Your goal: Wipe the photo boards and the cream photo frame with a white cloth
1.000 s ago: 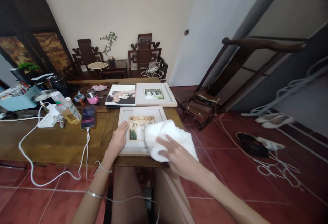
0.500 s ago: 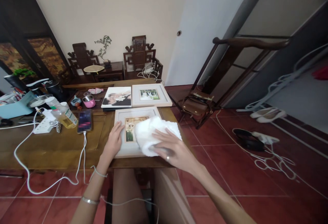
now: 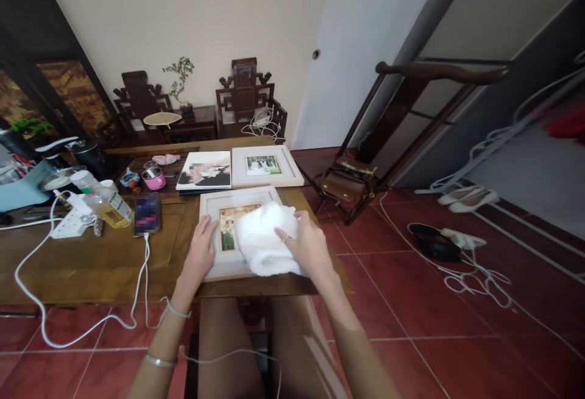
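Observation:
A light wooden picture frame (image 3: 269, 194) with a pale mount lies flat near the table's front edge. My left hand (image 3: 202, 251) is closed on its left side, fingers over the rim. A folded white towel (image 3: 267, 237) covers the right part of the frame and some of its picture. My right hand (image 3: 311, 243) grips the towel at its right end, thumb on top; the other fingers are partly hidden. Behind lie a second picture frame (image 3: 292, 175) and, to its left, a flat photo panel (image 3: 205, 170).
On the wooden table (image 3: 109, 265) to the left are a phone (image 3: 146, 215) on a charging cable, a bottle of yellowish liquid (image 3: 114, 211), a power strip (image 3: 73, 221) and a pink cup (image 3: 153, 178). A dark chair (image 3: 347, 186) with a brown bag stands at the right.
My right hand has turned and moved to the towel's right end, now gripping it rather than lying across it. The towel looks more bunched and shifted left. My left hand stays on the frame.

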Motion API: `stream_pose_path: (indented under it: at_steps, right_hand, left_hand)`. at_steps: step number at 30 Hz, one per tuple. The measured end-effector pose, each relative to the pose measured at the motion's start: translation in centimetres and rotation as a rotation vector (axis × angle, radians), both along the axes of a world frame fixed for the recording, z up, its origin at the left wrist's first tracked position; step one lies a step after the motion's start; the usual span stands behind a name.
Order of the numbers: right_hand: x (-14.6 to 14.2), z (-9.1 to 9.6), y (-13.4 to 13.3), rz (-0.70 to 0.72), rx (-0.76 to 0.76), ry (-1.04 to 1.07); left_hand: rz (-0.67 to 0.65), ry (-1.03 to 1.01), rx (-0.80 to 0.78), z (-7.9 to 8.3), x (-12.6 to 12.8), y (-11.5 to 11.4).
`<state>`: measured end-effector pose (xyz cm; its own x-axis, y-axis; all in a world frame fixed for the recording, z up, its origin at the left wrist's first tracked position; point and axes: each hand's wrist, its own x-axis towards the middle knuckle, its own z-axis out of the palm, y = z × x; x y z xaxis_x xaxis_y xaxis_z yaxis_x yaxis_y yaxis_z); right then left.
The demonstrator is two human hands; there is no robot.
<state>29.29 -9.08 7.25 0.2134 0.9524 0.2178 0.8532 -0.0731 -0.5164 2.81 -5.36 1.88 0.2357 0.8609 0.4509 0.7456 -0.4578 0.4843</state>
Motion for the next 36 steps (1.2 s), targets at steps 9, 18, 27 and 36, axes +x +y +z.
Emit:
stream_pose_path:
  at_steps: [9, 18, 27, 36]
  right_hand:
    - [-0.6, 1.5, 0.7, -0.037, -0.191, -0.077]
    - [1.5, 0.9, -0.5, -0.017, -0.064, 0.165]
    - [4.9, -1.7, -1.0, 0.090, -0.108, 1.094]
    - [6.9, -0.7, -1.4, 0.003, -0.243, 1.338]
  left_hand:
    - [-0.002, -0.015, -0.024, -0.3, 0.0, 0.2]
    - [0.007, -0.025, 0.015, -0.5, 0.1, 0.2]
    - [0.012, -0.016, -0.014, -0.4, 0.1, 0.1]
    - [0.001, -0.031, -0.016, -0.5, 0.0, 0.3]
